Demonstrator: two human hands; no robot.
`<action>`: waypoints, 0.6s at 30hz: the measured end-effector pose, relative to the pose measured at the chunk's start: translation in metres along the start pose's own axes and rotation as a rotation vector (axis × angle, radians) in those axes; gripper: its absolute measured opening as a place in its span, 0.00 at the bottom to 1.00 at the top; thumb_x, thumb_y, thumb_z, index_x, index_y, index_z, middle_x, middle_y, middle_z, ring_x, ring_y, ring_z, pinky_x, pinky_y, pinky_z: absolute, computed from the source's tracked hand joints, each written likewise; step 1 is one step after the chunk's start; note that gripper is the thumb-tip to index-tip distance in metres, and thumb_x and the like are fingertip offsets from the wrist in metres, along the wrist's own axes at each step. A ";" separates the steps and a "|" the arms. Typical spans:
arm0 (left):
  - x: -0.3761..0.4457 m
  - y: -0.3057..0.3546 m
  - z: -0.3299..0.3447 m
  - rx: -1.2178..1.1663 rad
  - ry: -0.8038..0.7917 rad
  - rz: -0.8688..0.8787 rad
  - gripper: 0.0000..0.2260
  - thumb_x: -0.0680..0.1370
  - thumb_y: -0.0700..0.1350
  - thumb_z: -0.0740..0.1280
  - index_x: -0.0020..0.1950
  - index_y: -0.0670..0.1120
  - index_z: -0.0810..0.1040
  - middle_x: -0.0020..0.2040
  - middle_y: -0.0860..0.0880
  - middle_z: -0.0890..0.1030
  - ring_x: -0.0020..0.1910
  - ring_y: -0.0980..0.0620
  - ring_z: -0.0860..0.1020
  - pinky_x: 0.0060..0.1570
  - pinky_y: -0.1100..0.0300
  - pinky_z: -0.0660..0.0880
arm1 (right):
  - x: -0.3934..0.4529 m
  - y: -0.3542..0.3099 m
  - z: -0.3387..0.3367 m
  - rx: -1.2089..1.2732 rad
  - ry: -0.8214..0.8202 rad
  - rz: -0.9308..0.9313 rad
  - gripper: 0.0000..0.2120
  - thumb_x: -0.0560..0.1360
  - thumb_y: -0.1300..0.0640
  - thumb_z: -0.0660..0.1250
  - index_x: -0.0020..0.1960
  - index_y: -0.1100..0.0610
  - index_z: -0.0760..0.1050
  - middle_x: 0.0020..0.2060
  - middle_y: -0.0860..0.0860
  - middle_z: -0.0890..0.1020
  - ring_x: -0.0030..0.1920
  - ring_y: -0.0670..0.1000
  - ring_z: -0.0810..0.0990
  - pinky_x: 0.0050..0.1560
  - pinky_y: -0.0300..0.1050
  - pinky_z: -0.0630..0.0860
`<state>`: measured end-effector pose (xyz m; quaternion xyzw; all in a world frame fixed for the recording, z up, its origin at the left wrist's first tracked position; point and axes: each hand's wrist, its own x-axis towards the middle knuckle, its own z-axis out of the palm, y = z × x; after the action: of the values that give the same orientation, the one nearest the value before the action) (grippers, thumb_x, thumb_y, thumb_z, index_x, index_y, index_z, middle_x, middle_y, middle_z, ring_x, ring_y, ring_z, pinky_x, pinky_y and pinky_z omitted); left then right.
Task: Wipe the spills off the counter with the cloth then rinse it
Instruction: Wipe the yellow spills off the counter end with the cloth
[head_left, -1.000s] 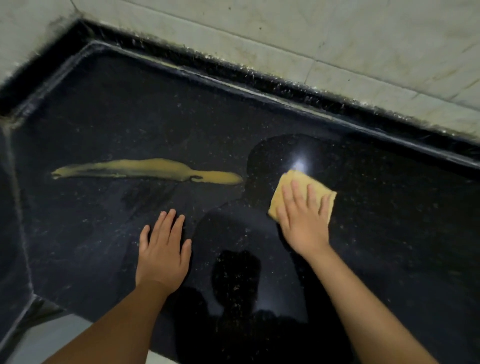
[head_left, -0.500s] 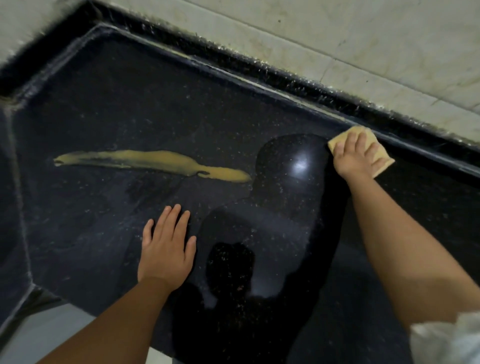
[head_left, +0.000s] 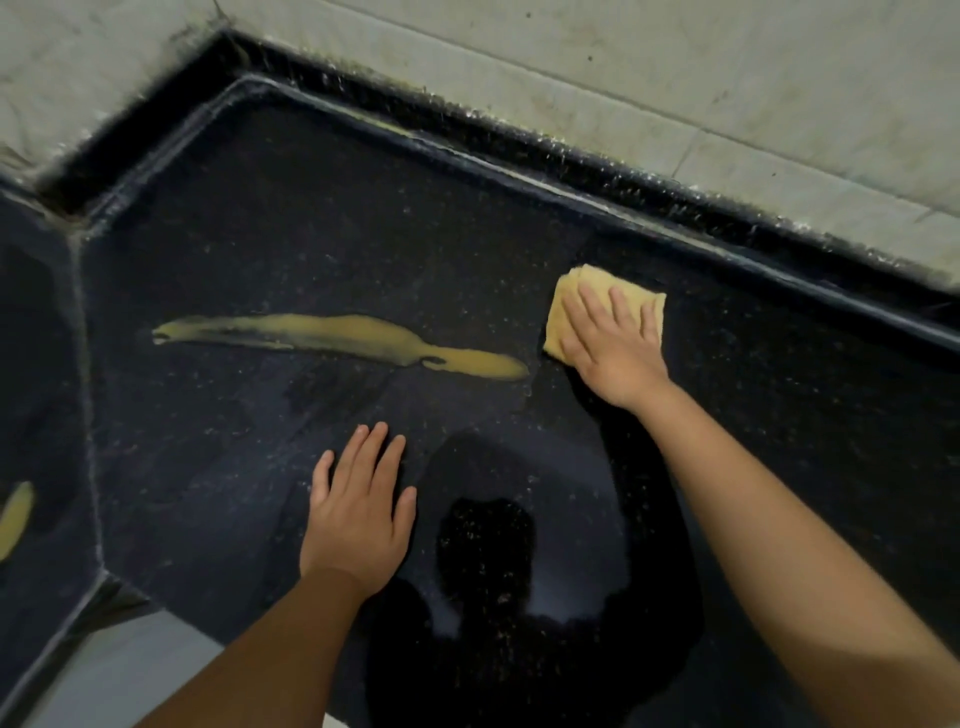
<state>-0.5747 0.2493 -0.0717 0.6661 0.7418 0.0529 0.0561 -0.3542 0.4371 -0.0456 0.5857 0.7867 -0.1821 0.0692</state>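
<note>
Pale tiled wall (head_left: 675, 78) runs along the far side, beyond the hands, with a dark speckled upstand (head_left: 519, 140) at its foot. Down at the near left, a strip of light floor (head_left: 119, 670) shows past the edge.

The right hand (head_left: 613, 345) slid the cloth (head_left: 587, 293) back (nearer the spill (head_left: 337, 343)).

Black speckled counter (head_left: 519, 223): long yellow spill (head_left: 343, 343) mid, 2nd spill (head_left: 13, 517) far left, folded yellow cloth (head_left: 582, 291) just right of it
</note>
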 end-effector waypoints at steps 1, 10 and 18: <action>0.001 0.000 0.000 0.003 0.004 0.002 0.22 0.79 0.52 0.49 0.62 0.40 0.72 0.62 0.40 0.76 0.64 0.47 0.63 0.62 0.50 0.55 | -0.018 0.003 0.006 -0.019 -0.010 -0.027 0.25 0.80 0.45 0.43 0.75 0.47 0.42 0.76 0.45 0.43 0.75 0.54 0.39 0.72 0.55 0.35; -0.002 0.002 0.001 -0.045 -0.082 -0.058 0.29 0.75 0.54 0.45 0.68 0.41 0.69 0.70 0.42 0.68 0.71 0.44 0.64 0.68 0.45 0.56 | -0.069 0.020 0.022 0.100 0.109 0.480 0.25 0.80 0.47 0.45 0.75 0.49 0.45 0.76 0.46 0.43 0.75 0.54 0.39 0.72 0.58 0.36; -0.001 0.005 -0.009 -0.074 -0.180 -0.062 0.38 0.69 0.59 0.33 0.75 0.45 0.55 0.76 0.48 0.54 0.75 0.50 0.48 0.72 0.52 0.41 | -0.009 -0.056 0.021 0.086 0.022 0.097 0.25 0.81 0.49 0.45 0.75 0.48 0.43 0.76 0.46 0.42 0.75 0.55 0.38 0.71 0.56 0.35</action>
<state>-0.5708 0.2490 -0.0616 0.6424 0.7516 0.0185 0.1489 -0.4067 0.4074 -0.0506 0.6278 0.7494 -0.2057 0.0439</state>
